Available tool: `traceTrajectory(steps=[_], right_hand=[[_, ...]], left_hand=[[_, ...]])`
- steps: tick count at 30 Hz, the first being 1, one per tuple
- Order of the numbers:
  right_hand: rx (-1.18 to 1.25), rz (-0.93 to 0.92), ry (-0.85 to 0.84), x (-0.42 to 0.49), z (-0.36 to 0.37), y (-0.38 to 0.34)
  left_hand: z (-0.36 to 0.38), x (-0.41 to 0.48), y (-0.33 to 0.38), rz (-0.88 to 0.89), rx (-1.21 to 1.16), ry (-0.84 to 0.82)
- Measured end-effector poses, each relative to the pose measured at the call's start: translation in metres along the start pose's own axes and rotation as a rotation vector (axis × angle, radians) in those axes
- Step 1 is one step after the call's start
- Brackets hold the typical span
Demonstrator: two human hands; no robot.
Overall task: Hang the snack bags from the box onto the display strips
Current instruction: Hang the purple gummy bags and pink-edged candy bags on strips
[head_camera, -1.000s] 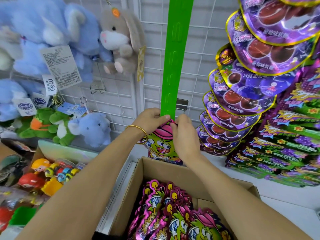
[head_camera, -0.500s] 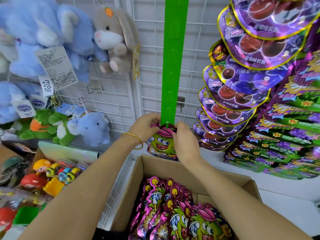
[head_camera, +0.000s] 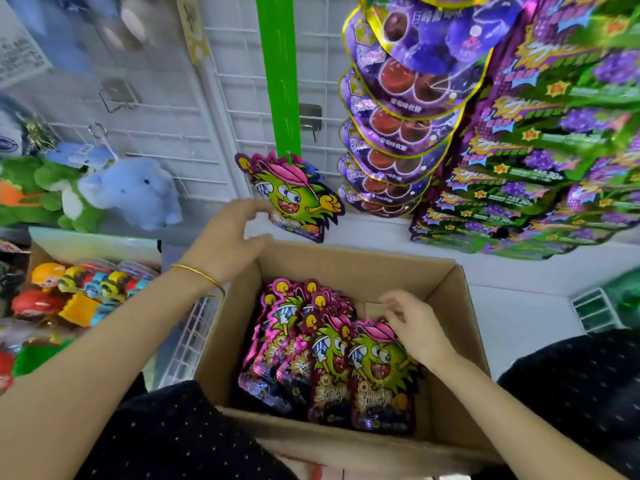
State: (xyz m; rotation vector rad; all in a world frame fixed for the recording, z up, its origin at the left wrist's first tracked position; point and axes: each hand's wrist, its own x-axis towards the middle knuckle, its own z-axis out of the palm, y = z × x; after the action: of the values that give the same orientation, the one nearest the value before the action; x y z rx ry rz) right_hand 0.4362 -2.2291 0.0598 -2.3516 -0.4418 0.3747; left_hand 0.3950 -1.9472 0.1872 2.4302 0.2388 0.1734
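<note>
Green strip (head_camera: 280, 81), one snack bag (head_camera: 294, 199) hung, purple packs (head_camera: 398, 128) marked 葡萄味软糖, left hand (head_camera: 228, 244), right hand (head_camera: 415, 330) slack

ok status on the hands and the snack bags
Left grip open, empty, beside the hung bag. Right grip open, over the bags in the box. Nothing blocking the green strip.

A white bench (head_camera: 381, 232) runs along the foot of the wire wall and steps down to a lower level at the right. At its back right, a heap of green and purple packets (head_camera: 485, 220) lies on it, with the lowest of the round purple pouches (head_camera: 377, 202) resting just beside them. A small white rack (head_camera: 592, 308) stands on the lower level, and the cardboard box (head_camera: 460, 306) stands against the front edge, its underside hidden.
</note>
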Motion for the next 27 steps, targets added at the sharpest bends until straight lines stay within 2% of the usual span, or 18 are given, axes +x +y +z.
traceTrajectory(steps=[3, 6, 13, 17, 21, 24, 27], right_hand=[[-0.009, 0.208, -0.184, -0.006, 0.022, 0.048], [-0.042, 0.319, -0.308, -0.005, 0.044, 0.074], [-0.13, 0.258, -0.357, 0.036, 0.065, 0.095], [-0.357, 0.215, -0.428, 0.066, 0.076, 0.105], [-0.47, 0.25, -0.419, 0.083, 0.082, 0.116], [-0.463, 0.231, -0.42, 0.088, 0.075, 0.122], [-0.351, 0.208, -0.51, 0.09, 0.056, 0.116]], left_hand=[[0.023, -0.026, 0.003, -0.085, -0.104, -0.164], [0.037, -0.039, 0.0, -0.183, -0.197, -0.219], [0.05, -0.04, -0.011, -0.338, -0.273, -0.268], [0.059, -0.03, -0.013, -0.358, -0.261, -0.28], [0.068, -0.02, -0.011, -0.365, -0.269, -0.299], [0.072, -0.015, -0.012, -0.366, -0.269, -0.325], [0.076, -0.009, -0.008, -0.341, -0.225, -0.352]])
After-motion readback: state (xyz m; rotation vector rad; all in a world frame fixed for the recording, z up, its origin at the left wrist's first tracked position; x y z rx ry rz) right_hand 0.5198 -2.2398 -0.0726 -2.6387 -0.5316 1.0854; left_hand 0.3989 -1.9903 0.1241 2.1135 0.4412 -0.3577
